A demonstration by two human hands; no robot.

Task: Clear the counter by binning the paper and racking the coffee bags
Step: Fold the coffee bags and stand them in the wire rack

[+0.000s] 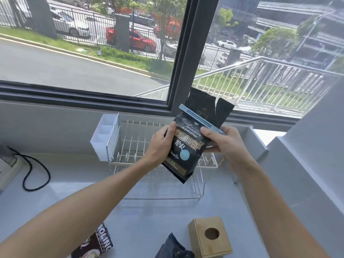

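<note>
I hold a black coffee bag with gold lettering and a blue dot in both hands, tilted, above the white wire rack. A light blue sealing clip crosses the bag near its torn top. My left hand grips the bag's left edge. My right hand grips its right side at the end of the clip. Two more coffee bags lie on the counter near me: a black printed one at bottom left and a dark blue one at bottom centre.
A brown cardboard box with a round hole stands at bottom right. A white plastic caddy hangs on the rack's left side. A black cable loops on the counter at left. A grey wall rises on the right, a window behind.
</note>
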